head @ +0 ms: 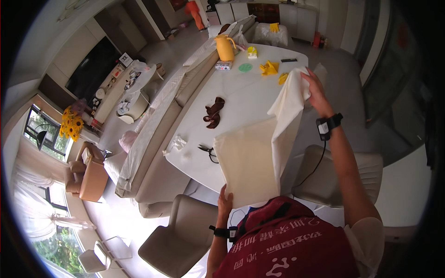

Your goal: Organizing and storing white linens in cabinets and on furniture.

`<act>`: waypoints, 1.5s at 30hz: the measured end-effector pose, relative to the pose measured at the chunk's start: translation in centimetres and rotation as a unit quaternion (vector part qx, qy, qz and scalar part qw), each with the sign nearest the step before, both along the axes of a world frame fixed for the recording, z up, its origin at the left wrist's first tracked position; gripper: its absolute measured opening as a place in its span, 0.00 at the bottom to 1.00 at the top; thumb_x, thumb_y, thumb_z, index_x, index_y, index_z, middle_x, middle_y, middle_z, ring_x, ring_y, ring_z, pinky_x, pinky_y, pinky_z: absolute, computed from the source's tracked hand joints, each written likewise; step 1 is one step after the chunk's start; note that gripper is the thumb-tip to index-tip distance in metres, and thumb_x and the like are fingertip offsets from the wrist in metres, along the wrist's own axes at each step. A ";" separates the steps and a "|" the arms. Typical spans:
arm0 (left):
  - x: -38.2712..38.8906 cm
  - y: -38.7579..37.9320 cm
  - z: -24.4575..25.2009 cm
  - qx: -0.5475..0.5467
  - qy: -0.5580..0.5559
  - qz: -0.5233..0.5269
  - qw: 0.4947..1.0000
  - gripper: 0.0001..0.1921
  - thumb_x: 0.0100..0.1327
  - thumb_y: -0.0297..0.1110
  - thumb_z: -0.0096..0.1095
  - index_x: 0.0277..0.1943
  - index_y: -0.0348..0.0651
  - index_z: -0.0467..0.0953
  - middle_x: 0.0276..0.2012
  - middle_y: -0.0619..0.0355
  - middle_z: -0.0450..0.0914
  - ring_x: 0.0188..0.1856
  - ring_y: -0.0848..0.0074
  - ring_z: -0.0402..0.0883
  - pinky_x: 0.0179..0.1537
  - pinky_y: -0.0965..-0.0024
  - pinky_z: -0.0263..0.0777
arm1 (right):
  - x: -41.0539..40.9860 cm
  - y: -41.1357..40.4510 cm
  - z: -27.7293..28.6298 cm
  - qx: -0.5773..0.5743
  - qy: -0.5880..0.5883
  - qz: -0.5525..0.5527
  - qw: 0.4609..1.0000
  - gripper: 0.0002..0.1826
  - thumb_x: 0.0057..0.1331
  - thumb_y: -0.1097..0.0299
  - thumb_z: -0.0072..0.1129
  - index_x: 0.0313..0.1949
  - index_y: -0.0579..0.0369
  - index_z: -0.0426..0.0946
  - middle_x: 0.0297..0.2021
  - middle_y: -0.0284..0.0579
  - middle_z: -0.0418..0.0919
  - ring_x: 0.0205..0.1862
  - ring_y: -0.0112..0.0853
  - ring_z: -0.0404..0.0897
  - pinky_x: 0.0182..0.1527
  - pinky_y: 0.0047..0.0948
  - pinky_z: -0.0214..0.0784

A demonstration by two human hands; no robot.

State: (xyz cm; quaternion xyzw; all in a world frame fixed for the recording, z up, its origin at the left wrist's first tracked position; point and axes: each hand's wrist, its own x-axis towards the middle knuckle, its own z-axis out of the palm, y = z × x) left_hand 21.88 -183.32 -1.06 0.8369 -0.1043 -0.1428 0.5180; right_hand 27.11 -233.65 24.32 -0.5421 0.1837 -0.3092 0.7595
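A cream-coloured cloth (pixel 248 158) stretches between my two hands, over the near right part of a white table (pixel 236 87). My right hand (pixel 314 88) grips its bunched far end above the table's right edge. Low at the near left corner of the cloth, my left hand (pixel 225 201) holds its edge. Black-handled scissors (pixel 209 153) lie on the table, partly covered by the cloth. A dark brown strip of fabric (pixel 214 113) lies crumpled farther off, and a crumpled white piece (pixel 179 143) is by the left edge.
Yellow gloves (pixel 269 68), a yellow jug (pixel 225 48), a tissue pack (pixel 252 52) and a green round mat (pixel 245 67) are at the table's far end. A sofa (pixel 163 139) runs along the left side. Chairs stand at near left (pixel 177 236) and right (pixel 323 177).
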 end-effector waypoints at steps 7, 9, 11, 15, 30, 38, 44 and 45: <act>-1.8 4.6 -15.2 -0.012 0.172 -0.096 0.980 0.33 0.57 0.35 0.65 0.66 0.40 0.68 0.47 0.43 0.84 0.41 0.61 0.87 0.46 0.61 0.78 | 5.0 1.9 6.1 0.027 -0.049 0.084 0.995 0.35 0.68 0.62 0.61 0.71 0.57 0.60 0.61 0.44 0.72 0.60 0.31 0.74 0.59 0.30 0.70; -1.4 5.1 -17.1 0.082 0.199 -0.130 0.968 0.33 0.56 0.36 0.65 0.65 0.39 0.69 0.44 0.45 0.84 0.42 0.59 0.86 0.46 0.60 0.78 | 6.1 2.4 6.4 0.032 -0.042 0.098 0.994 0.34 0.68 0.60 0.61 0.69 0.56 0.63 0.61 0.42 0.72 0.59 0.30 0.74 0.58 0.27 0.69; -0.7 3.0 -16.2 0.138 0.119 -0.112 0.977 0.27 0.54 0.36 0.66 0.56 0.34 0.73 0.40 0.44 0.84 0.46 0.54 0.83 0.48 0.57 0.77 | 5.5 -1.0 3.2 -0.020 -0.046 0.071 0.996 0.32 0.68 0.57 0.60 0.69 0.53 0.65 0.58 0.40 0.74 0.56 0.27 0.75 0.55 0.26 0.71; 1.4 2.5 -15.9 0.105 0.002 0.055 0.993 0.24 0.54 0.34 0.70 0.52 0.33 0.75 0.40 0.44 0.82 0.41 0.56 0.83 0.46 0.57 0.77 | 7.6 -6.5 -5.2 -0.133 0.060 0.034 0.989 0.21 0.68 0.58 0.55 0.56 0.57 0.75 0.45 0.38 0.78 0.50 0.28 0.76 0.45 0.33 0.74; 11.0 -5.6 -13.6 0.077 -0.082 0.144 0.983 0.20 0.54 0.24 0.64 0.52 0.47 0.79 0.30 0.55 0.80 0.32 0.65 0.81 0.36 0.64 0.77 | -1.9 5.9 -30.5 -0.405 0.279 0.322 0.809 0.31 0.65 0.74 0.57 0.67 0.57 0.61 0.53 0.48 0.75 0.51 0.35 0.79 0.53 0.32 0.74; 6.2 -10.8 -3.6 -0.045 -0.211 -0.136 0.967 0.19 0.54 0.13 0.54 0.47 0.39 0.81 0.35 0.45 0.74 0.37 0.52 0.77 0.41 0.56 0.74 | 1.0 19.8 -25.7 -0.084 0.296 0.326 0.894 0.36 0.62 0.61 0.66 0.64 0.67 0.61 0.44 0.51 0.79 0.39 0.32 0.82 0.41 0.30 0.77; 3.6 -11.8 -0.4 -0.082 -0.176 -0.178 0.965 0.15 0.58 0.14 0.57 0.48 0.37 0.81 0.37 0.47 0.75 0.39 0.57 0.78 0.43 0.61 0.74 | 1.6 19.3 -28.0 -0.384 0.400 0.370 0.746 0.26 0.53 0.69 0.65 0.50 0.69 0.69 0.31 0.50 0.79 0.33 0.33 0.80 0.36 0.33 0.74; 3.4 -11.8 0.4 -0.083 -0.177 -0.181 0.964 0.15 0.58 0.14 0.57 0.48 0.37 0.81 0.37 0.47 0.75 0.39 0.57 0.78 0.43 0.61 0.74 | 1.0 18.6 -28.2 -0.384 0.400 0.367 0.747 0.26 0.53 0.69 0.65 0.50 0.69 0.69 0.31 0.50 0.79 0.33 0.33 0.80 0.36 0.33 0.74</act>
